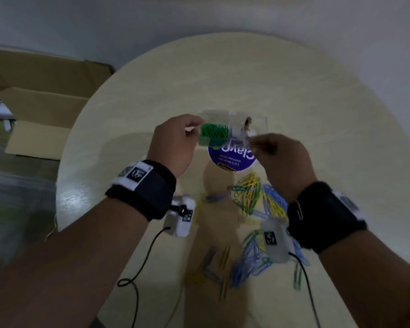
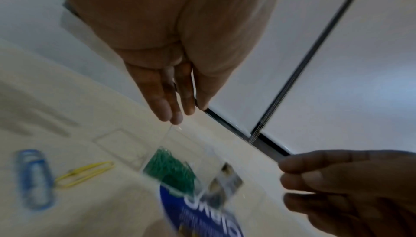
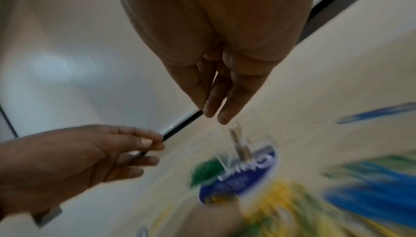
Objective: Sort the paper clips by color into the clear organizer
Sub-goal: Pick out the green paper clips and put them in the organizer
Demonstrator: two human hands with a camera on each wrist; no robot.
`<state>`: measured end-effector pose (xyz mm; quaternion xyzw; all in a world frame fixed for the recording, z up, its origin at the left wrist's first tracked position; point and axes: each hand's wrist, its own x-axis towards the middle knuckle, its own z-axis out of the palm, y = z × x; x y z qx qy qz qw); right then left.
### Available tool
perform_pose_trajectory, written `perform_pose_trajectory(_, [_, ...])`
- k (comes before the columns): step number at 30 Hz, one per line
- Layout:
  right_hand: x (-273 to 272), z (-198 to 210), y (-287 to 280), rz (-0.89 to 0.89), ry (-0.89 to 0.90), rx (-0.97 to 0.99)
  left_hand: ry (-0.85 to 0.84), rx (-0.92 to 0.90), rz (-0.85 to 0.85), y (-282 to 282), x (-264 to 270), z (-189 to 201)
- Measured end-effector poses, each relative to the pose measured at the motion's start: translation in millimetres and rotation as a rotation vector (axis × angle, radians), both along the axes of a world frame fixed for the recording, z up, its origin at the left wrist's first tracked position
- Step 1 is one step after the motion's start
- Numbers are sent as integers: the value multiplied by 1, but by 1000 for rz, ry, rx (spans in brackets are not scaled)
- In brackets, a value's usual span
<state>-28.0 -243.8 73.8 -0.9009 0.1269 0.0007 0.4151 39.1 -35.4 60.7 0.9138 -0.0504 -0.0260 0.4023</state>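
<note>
The clear organizer is at mid-table, between my two hands. One compartment holds green clips; another holds a small brownish item. My left hand pinches the organizer's left end. At its right end, my right hand pinches the edge. Loose yellow, green and blue clips lie in a pile on the table near me. The wrist views are blurred.
A round blue label lies just under the organizer's near side. More clips are scattered toward the table's front. An open cardboard box stands off the round table to the left. Wrist camera cables trail near me.
</note>
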Motion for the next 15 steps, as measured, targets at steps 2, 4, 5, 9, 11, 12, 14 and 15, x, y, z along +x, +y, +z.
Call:
perform_pose_trajectory(2, [-46,-14,-11,47,0,-80,-73,64,-125,0,-31,-5])
perform_pose_trajectory(4, [-88,-34,-22,153,4,-237,-101,107,-361,-7,-66,-19])
perform_pose_trajectory(5, [-106,-45,-24,233,35,-338,-110,154,-488,-14,-83,-28])
perform_pose_trajectory(9, [-149,-65,-16,464,266,-547,-118,419,-733,-31,-131,-54])
perform_pose_trajectory(11, [-163,-64,-10,505,279,-531,-84,494,-709,-26,-137,-58])
perform_pose_trajectory(12, [-168,-62,-8,522,266,-516,-68,496,-687,-21,-138,-59])
perform_pose_trajectory(14, [-173,-57,-10,532,234,-466,-62,434,-651,-9,-139,-59])
perform_pose_trajectory(15, [-173,-56,-13,518,207,-429,-65,395,-626,-4,-139,-58])
